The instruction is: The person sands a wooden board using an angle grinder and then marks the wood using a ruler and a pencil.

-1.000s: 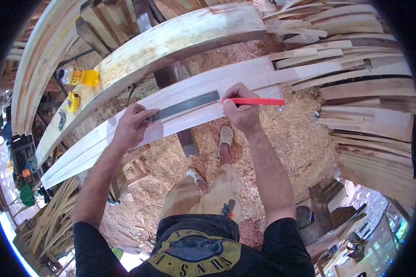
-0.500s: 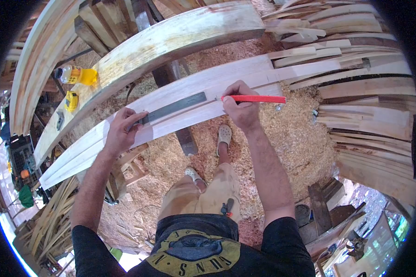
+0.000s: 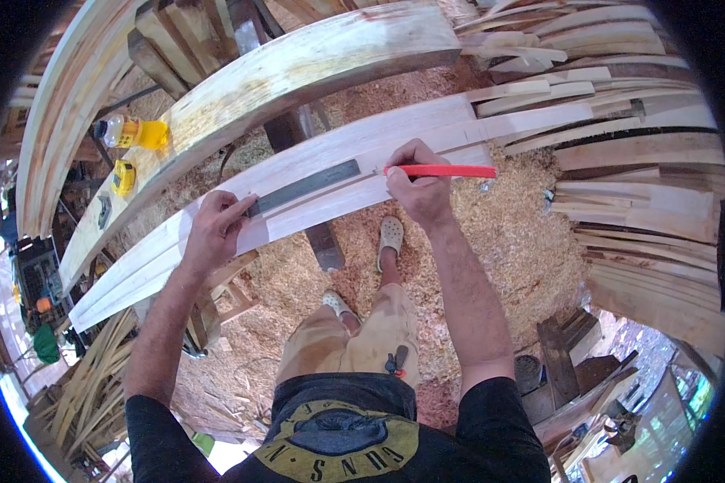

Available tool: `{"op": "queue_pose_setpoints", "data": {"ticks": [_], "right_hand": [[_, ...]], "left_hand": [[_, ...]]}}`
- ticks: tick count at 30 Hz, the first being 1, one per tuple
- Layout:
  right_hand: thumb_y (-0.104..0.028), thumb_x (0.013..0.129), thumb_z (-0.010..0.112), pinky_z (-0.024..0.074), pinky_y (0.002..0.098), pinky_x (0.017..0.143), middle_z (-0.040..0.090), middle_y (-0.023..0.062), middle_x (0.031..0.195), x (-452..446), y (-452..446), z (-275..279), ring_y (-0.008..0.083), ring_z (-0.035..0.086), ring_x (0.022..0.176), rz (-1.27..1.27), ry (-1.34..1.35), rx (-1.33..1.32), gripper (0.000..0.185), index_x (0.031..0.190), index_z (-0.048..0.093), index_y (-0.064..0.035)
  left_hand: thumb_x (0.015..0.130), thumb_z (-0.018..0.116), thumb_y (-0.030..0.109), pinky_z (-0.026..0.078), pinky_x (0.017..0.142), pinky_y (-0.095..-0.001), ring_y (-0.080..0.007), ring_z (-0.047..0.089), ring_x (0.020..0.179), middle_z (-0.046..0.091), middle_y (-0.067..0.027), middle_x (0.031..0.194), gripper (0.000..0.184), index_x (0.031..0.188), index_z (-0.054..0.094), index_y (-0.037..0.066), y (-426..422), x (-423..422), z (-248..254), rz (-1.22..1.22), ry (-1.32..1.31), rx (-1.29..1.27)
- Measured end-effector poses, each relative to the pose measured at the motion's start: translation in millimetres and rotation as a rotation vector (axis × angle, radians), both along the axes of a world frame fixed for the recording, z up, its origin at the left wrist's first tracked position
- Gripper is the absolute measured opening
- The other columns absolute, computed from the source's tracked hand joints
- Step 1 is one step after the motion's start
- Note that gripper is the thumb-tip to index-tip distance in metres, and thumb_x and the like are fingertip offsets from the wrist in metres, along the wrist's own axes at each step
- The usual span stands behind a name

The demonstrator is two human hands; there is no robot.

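A dark flat metal strip (image 3: 310, 185) lies along a narrow pale wooden strip, on top of a wide light board (image 3: 314, 143). At its left end my left hand (image 3: 217, 225) grips it between thumb and fingers. My right hand (image 3: 417, 185) is closed around a red pencil (image 3: 451, 171), whose tip points left, close to the narrow strip and a little right of the metal's right end. Whether the tip touches the wood cannot be made out.
Beyond the board lies a thick curved beam (image 3: 298, 60), bearing a yellow-liquid bottle (image 3: 137, 132), a yellow tape measure (image 3: 123, 177) and a small grey tool (image 3: 105, 211). Stacked planks (image 3: 636, 209) stand at right. Shavings (image 3: 499, 258) cover the floor around my feet.
The metal strip and my left hand have shifted left and slightly down along the board, away from the pencil. My right hand has barely moved and still holds the pencil.
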State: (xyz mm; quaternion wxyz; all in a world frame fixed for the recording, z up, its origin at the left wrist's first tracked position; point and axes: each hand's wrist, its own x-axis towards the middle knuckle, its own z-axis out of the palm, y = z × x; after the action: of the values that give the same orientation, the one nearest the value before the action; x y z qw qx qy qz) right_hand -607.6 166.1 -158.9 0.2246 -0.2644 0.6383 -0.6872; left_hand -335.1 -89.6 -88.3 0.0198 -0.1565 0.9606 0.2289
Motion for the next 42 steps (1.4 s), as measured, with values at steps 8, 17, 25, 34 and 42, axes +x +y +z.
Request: {"op": "queue_pose_setpoints", "data": {"ticks": [8, 17, 25, 34, 42], "right_hand": [[0.0, 0.082, 0.063, 0.0482, 0.0264, 0.057, 0.066, 0.0016, 0.071, 1, -1, 0, 0.0071, 0.059, 0.064, -0.002, 0.002, 0.0, 0.004, 0.085, 0.064, -0.0024], [0.0, 0.083, 0.065, 0.0486, 0.0264, 0.057, 0.067, 0.0027, 0.072, 5, -1, -5, 0.0074, 0.061, 0.064, -0.029, -0.006, 0.034, 0.004, 0.085, 0.064, -0.0032], [-0.001, 0.083, 0.069, 0.0514, 0.0274, 0.059, 0.068, 0.004, 0.074, 24, -12, 13, 0.0085, 0.063, 0.067, 0.061, 0.127, 0.102, 0.007, 0.088, 0.065, -0.0027], [-0.001, 0.08, 0.073, 0.0545, 0.0334, 0.062, 0.069, 0.0099, 0.077, 45, -31, 4, 0.0194, 0.068, 0.068, 0.097, 0.272, 0.11, 0.01, 0.087, 0.067, -0.004], [-0.004, 0.081, 0.075, 0.0565, 0.035, 0.064, 0.071, 0.0109, 0.079, 46, -30, 3, 0.0218, 0.07, 0.07, 0.103, 0.289, 0.104, 0.011, 0.089, 0.068, -0.0051]], "left_hand": [[0.082, 0.073, -0.005, 0.055, 0.089, -0.0425, -0.0338, 0.062, 0.103, 0.062, -0.0154, 0.108, 0.053, 0.132, 0.073, 0.012, 4, 0, 2, -0.014, 0.013, -0.029], [0.08, 0.073, -0.006, 0.055, 0.088, -0.0418, -0.0337, 0.063, 0.104, 0.062, -0.015, 0.11, 0.056, 0.132, 0.073, 0.014, 3, 1, 3, -0.011, 0.023, -0.017], [0.081, 0.073, -0.007, 0.056, 0.088, -0.0416, -0.0336, 0.063, 0.105, 0.062, -0.0158, 0.113, 0.056, 0.133, 0.073, 0.017, 0, 3, -2, 0.015, 0.011, 0.038], [0.08, 0.072, -0.009, 0.057, 0.088, -0.0409, -0.0333, 0.063, 0.106, 0.061, -0.016, 0.113, 0.058, 0.132, 0.073, 0.016, 0, 4, -5, 0.022, 0.031, 0.026], [0.083, 0.074, -0.007, 0.057, 0.086, -0.0397, -0.0322, 0.062, 0.104, 0.061, -0.0148, 0.112, 0.053, 0.131, 0.074, 0.015, 4, 2, -5, 0.027, 0.028, 0.022]]}}
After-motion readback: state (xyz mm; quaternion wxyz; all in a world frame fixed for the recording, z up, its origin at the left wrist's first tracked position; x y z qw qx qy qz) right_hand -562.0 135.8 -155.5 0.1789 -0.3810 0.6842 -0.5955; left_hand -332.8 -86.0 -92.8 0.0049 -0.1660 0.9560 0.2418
